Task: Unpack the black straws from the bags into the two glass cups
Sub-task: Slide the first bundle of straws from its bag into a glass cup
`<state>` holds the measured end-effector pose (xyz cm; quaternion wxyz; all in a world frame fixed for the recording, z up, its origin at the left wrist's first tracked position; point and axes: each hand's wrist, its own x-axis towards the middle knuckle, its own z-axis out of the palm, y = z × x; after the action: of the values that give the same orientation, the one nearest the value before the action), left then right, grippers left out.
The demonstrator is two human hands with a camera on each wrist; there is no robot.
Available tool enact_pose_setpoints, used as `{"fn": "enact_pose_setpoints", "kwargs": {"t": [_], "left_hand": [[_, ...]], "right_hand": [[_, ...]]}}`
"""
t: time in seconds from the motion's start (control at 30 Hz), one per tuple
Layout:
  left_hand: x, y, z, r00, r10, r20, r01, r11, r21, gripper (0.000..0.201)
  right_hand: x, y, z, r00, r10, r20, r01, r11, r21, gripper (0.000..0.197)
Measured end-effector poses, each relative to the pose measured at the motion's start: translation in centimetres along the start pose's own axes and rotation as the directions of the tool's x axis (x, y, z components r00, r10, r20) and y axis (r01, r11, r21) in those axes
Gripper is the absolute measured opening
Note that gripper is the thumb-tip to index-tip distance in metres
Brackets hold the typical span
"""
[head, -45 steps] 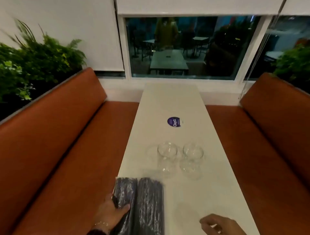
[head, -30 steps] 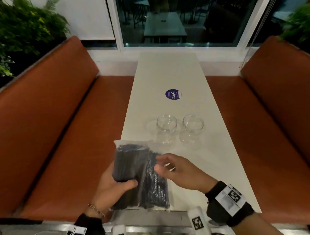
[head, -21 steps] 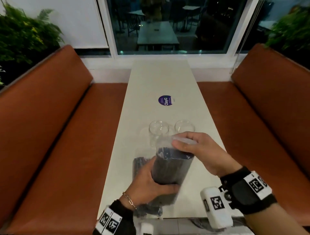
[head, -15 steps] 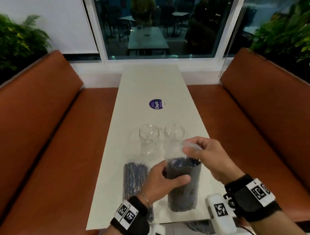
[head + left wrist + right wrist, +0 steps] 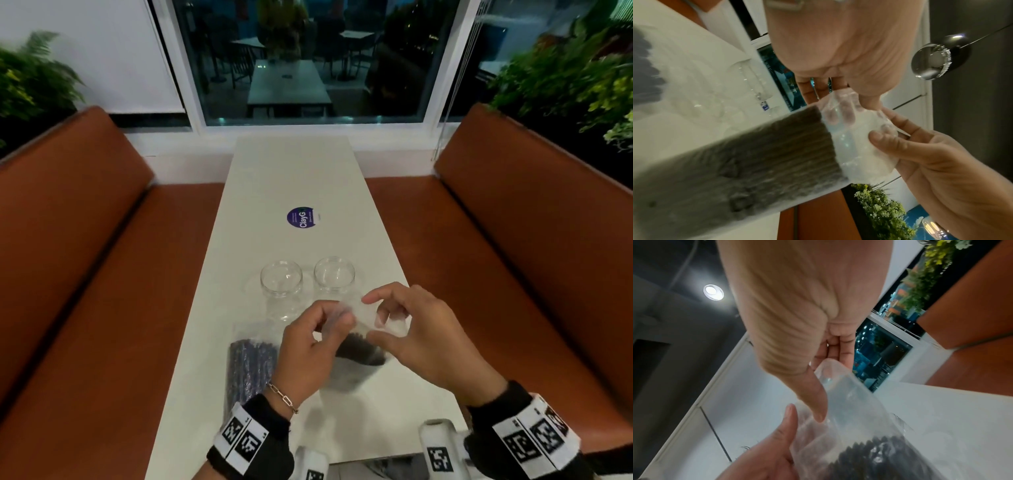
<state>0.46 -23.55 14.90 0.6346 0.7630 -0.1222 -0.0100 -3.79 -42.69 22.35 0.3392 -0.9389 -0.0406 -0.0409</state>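
Left hand (image 5: 308,356) now shifted from bundle to bag (image 5: 356,320) mouth, pinching with right hand (image 5: 421,339); cups (image 5: 281,281) unfilled, second bag (image 5: 251,368) untouched.

A long white table (image 5: 301,171) runs to a dark window (image 5: 301,58) in a white frame. 2 orange-brown benches (image 5: 72,240) flank it, left and right. Green plants (image 5: 565,78) rise behind both backrests. A white wall (image 5: 85,51) fills the far left corner. A round ceiling light (image 5: 713,292) glows overhead.
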Motion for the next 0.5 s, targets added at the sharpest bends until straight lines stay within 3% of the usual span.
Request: {"fn": "enact_pose_setpoints", "kwargs": {"t": [0.03, 0.1, 0.17, 0.23, 0.3, 0.37, 0.4, 0.47, 0.5], "left_hand": [[0.3, 0.4, -0.1, 1.000, -0.004, -0.009, 0.004, 1.000, 0.004, 0.012], [0.7, 1.1, -0.5, 0.999, -0.009, -0.034, 0.010, 1.000, 0.025, 0.013], [1.0, 1.5, -1.0, 0.999, 0.001, -0.036, 0.000, 1.000, 0.029, 0.012], [1.2, 2.2, -1.6, 0.997, 0.071, 0.017, -0.071, 0.997, 0.037, 0.022], [1.5, 3.1, -2.3, 0.969, 0.216, 0.119, -0.229, 0.967, 0.109, 0.037], [1.8, 4.9, -2.8, 0.923, 0.313, 0.221, -0.364, 0.899, 0.245, 0.022], [2.1, 5.8, -3.0, 0.912, 0.318, 0.258, -0.392, 0.861, 0.325, 0.023], [2.8, 7.2, -3.2, 0.917, 0.260, 0.302, -0.388, 0.751, 0.534, 0.057], [3.2, 7.9, -3.4, 0.921, 0.201, 0.333, -0.380, 0.645, 0.662, 0.067]], "right_hand": [[0.2, 0.0, -0.3, 1.000, 0.003, -0.002, -0.003, 0.999, -0.034, 0.036], [0.5, 0.0, -0.7, 0.999, -0.029, -0.029, 0.026, 0.993, -0.118, 0.025], [0.7, 0.2, -1.1, 0.989, -0.129, -0.074, 0.107, 0.964, -0.241, 0.021], [0.8, 0.1, -1.5, 0.972, -0.215, -0.093, 0.168, 0.916, -0.366, 0.021], [0.8, -0.3, -1.8, 0.957, -0.278, -0.081, 0.212, 0.864, -0.457, 0.018], [1.0, -0.7, -1.9, 0.941, -0.335, -0.055, 0.260, 0.815, -0.517, 0.017], [1.1, -0.8, -1.9, 0.934, -0.354, -0.049, 0.275, 0.800, -0.533, 0.017], [1.1, -0.9, -2.1, 0.931, -0.362, -0.042, 0.284, 0.793, -0.539, 0.020], [1.1, -0.9, -2.2, 0.934, -0.356, -0.036, 0.284, 0.798, -0.531, 0.021]]}}
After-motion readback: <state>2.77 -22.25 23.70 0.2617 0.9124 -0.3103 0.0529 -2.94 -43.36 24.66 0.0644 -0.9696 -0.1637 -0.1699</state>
